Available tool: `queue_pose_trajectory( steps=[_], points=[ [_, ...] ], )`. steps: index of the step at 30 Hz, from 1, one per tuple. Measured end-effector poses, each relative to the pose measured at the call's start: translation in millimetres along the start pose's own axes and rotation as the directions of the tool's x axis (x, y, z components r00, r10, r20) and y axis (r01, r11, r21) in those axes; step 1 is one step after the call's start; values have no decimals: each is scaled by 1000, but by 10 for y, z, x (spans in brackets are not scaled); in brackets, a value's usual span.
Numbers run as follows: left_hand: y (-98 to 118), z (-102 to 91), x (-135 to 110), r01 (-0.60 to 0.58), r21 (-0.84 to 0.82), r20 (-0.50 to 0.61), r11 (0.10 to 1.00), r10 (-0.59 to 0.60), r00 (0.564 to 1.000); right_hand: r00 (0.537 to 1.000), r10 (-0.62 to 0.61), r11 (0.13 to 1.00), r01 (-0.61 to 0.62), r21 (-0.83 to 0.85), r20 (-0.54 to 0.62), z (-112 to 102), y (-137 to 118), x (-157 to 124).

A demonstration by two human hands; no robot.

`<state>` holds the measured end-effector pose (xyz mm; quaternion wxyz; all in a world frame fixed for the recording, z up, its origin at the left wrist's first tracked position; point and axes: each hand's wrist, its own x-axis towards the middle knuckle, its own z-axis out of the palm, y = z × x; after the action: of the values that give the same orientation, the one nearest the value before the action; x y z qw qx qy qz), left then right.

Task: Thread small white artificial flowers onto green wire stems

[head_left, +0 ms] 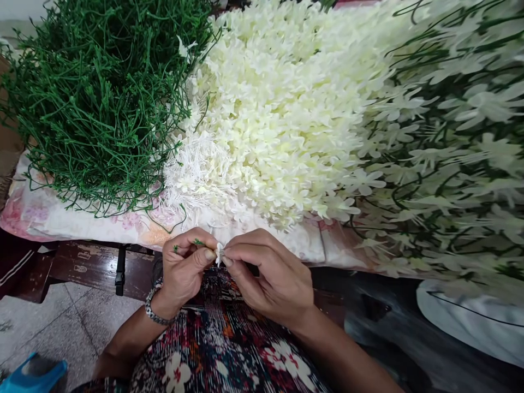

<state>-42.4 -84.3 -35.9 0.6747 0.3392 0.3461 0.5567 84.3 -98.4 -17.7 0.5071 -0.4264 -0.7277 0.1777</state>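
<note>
cloth (61,215): pale, printed with pink, purple and orange blooms; a seam or fold line runs near its middle. below its left part: dark brown wood (88,265), varnish scuffed, pale patches showing. black strap (120,256) hangs across the wood, buckle (119,285) near lower end. floor (88,305): grey, speckled, jointed like tiles. blue plastic object (35,376) at lower left corner, cut off by frame; kind unclear. left edge: brown box (9,134), partly seen; below, dark fabric (16,259) with white stripes. lower right: white rounded object (470,322), dark line across, blurred.
</note>
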Motion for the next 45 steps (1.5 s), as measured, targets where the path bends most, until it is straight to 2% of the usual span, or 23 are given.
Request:
queue_pose_trajectory(
  steps=[3,5,8,15,20,23,26,29,31,35,39,42,45],
  points=[
    [-26,-22,-4,-101,102,8,990,101,995,1000,-17,999,16,-51,-4,22,-3,-6],
    [-38,-26,-5,-125,126,20,984,123,992,1000,-14,999,13,-52,-12,38,5,-17],
    [-31,-15,-8,-110,106,41,988,107,993,1000,1,1000,-1,-30,-2,40,20,-30],
    [12,-6,-15,27,105,63,994,-34,997,995,29,999,-26,-34,95,-45,53,9],
    [2,-21,-35,-79,263,73,962,62,995,997,39,999,-39,7,62,-82,103,-32],
    [39,-22,-34,-186,434,134,881,141,981,987,139,986,-146,82,83,-137,108,-58],
    [83,-18,-28,-320,600,249,733,209,946,956,268,930,-289,228,120,-206,76,-51],
    [91,-19,-32,-429,662,349,615,255,902,945,302,888,-328,323,130,-242,38,-25],
    [81,-24,-40,-471,683,394,558,262,881,943,307,885,-332,327,126,-242,27,-13],
    [69,-33,-54,-502,741,442,446,239,864,952,285,922,-305,240,115,-228,43,-21],
    [71,-41,-59,-521,770,468,369,227,854,976,197,975,-206,89,95,-225,59,-47],
    [70,-53,-62,-537,776,486,330,230,843,989,118,993,-119,14,89,-219,57,-63],
    [80,-59,-66,-558,771,507,308,233,830,992,80,997,-82,16,100,-213,57,-75]
  ],
)
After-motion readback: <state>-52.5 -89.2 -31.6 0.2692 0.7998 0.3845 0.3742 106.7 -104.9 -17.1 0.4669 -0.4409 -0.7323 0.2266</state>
